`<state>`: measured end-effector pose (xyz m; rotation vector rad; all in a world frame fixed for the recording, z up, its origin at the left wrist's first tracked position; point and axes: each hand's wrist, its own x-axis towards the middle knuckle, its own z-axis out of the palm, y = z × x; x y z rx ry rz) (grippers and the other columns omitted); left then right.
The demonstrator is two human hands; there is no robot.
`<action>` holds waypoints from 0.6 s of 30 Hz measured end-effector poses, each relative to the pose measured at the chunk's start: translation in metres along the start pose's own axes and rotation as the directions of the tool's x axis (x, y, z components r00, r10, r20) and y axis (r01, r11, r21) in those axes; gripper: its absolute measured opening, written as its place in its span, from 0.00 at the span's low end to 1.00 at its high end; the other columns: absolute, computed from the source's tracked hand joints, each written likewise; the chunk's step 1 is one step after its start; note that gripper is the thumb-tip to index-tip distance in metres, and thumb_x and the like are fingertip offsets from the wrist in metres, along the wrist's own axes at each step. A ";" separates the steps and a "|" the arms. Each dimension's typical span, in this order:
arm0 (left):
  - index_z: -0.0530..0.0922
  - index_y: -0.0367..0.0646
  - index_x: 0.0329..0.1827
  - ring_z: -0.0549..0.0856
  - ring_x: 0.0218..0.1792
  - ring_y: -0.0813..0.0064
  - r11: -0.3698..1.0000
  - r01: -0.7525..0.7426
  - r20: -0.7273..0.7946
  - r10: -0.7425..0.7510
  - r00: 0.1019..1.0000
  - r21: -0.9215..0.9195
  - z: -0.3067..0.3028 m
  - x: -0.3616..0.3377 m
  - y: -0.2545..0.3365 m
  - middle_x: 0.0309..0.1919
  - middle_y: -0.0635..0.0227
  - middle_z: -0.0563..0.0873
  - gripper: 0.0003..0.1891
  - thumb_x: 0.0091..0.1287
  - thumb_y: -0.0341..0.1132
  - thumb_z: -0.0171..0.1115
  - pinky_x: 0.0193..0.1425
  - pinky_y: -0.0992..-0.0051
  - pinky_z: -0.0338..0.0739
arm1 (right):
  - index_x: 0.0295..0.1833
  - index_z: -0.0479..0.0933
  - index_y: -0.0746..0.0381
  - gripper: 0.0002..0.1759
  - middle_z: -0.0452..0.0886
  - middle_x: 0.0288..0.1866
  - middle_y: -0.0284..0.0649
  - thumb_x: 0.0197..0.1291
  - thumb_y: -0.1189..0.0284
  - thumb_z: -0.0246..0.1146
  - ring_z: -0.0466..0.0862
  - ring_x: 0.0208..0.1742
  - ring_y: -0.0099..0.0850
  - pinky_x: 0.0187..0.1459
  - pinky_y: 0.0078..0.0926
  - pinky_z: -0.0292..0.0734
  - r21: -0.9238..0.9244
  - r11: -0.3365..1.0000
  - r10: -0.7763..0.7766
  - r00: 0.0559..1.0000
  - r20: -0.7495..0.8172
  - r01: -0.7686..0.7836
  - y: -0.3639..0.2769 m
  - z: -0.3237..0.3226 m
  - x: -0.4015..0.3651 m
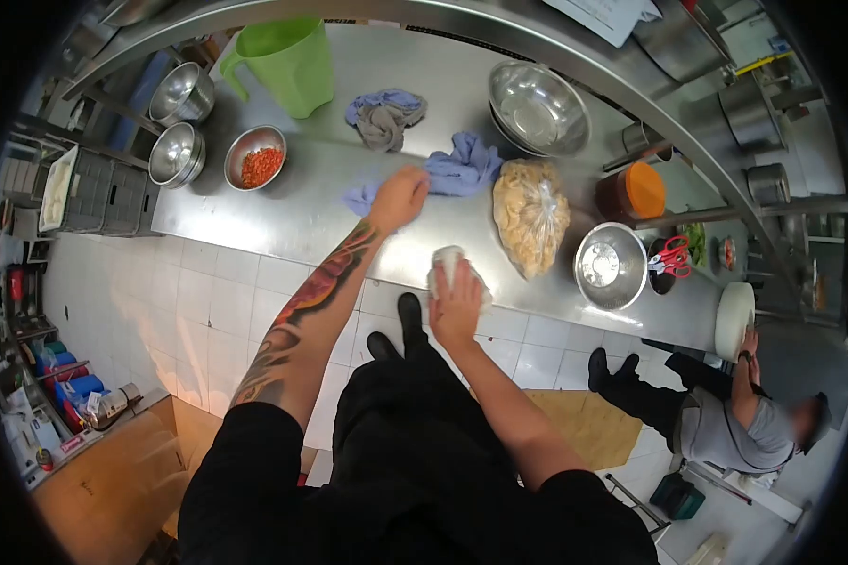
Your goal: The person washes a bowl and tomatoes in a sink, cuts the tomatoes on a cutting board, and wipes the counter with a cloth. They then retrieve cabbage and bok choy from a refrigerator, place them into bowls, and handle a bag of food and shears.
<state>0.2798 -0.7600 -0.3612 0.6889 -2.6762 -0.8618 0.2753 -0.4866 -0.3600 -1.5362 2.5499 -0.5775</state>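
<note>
My left hand (401,198) is closed on a blue cloth (363,199), low over the steel table (311,212). Another bunched blue cloth (464,167) lies just right of it, and a grey and blue cloth (384,118) sits farther back. At the table's front edge, my right hand (456,306) presses on a whitish cloth (450,258), its fingers lying over the cloth. To the right of both hands rests a clear bag of pale yellow food (530,217).
A green jug (287,71), a bowl of red pieces (256,158) and steel bowls (181,94) stand at left. At right are large bowls (539,108), an orange-lidded tub (643,191), a colander (611,266) and red scissors (671,256). A co-worker (740,428) stands far right.
</note>
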 end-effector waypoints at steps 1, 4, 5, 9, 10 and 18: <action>0.83 0.45 0.50 0.84 0.47 0.63 0.966 -0.003 -0.190 -0.048 0.981 -0.257 -0.004 0.007 0.000 0.52 0.59 0.85 0.10 0.69 0.35 0.63 0.54 0.69 0.76 | 0.79 0.66 0.54 0.40 0.55 0.84 0.57 0.58 0.69 0.64 0.57 0.83 0.54 0.77 0.58 0.53 0.011 0.998 -0.064 0.998 0.003 0.064 -0.005 -0.001 0.011; 0.82 0.40 0.43 0.84 0.40 0.69 0.705 -0.075 -0.373 -0.278 0.885 -0.705 -0.057 0.027 0.031 0.40 0.66 0.85 0.07 0.70 0.33 0.59 0.46 0.72 0.76 | 0.79 0.66 0.55 0.40 0.57 0.83 0.57 0.58 0.68 0.65 0.58 0.83 0.54 0.77 0.58 0.53 0.005 0.993 -0.117 0.991 -0.059 0.118 -0.005 0.010 0.053; 0.81 0.38 0.40 0.83 0.38 0.71 0.489 -0.113 -0.345 -0.415 0.842 -0.865 -0.078 0.029 0.041 0.34 0.70 0.83 0.07 0.70 0.32 0.58 0.43 0.70 0.76 | 0.78 0.67 0.56 0.39 0.59 0.82 0.58 0.59 0.67 0.64 0.60 0.81 0.55 0.76 0.59 0.54 0.008 0.992 -0.123 0.990 -0.072 0.124 0.000 0.012 0.074; 0.81 0.39 0.39 0.80 0.36 0.79 0.322 -0.343 -0.457 -0.415 0.786 -0.882 -0.150 0.040 0.047 0.33 0.73 0.81 0.08 0.72 0.34 0.57 0.41 0.74 0.75 | 0.77 0.67 0.59 0.37 0.62 0.79 0.62 0.62 0.62 0.63 0.63 0.79 0.57 0.74 0.60 0.57 -0.185 0.983 -0.039 0.972 -0.232 -0.004 0.044 0.040 0.190; 0.81 0.38 0.39 0.79 0.35 0.80 0.168 -0.294 -0.339 -0.489 0.804 -0.941 -0.170 0.035 0.060 0.32 0.73 0.81 0.09 0.72 0.34 0.56 0.42 0.75 0.74 | 0.77 0.67 0.59 0.37 0.61 0.79 0.61 0.62 0.61 0.63 0.63 0.79 0.56 0.74 0.60 0.57 -0.198 0.980 -0.057 0.960 -0.276 0.001 0.050 0.038 0.224; 0.82 0.39 0.52 0.87 0.46 0.68 0.305 -0.070 -0.230 -0.530 0.816 -0.950 -0.203 0.041 0.064 0.46 0.63 0.87 0.15 0.73 0.42 0.58 0.55 0.70 0.80 | 0.80 0.63 0.59 0.41 0.58 0.83 0.55 0.62 0.60 0.62 0.58 0.83 0.53 0.81 0.60 0.50 -0.013 0.967 -0.252 0.960 -0.125 0.253 -0.075 0.074 0.181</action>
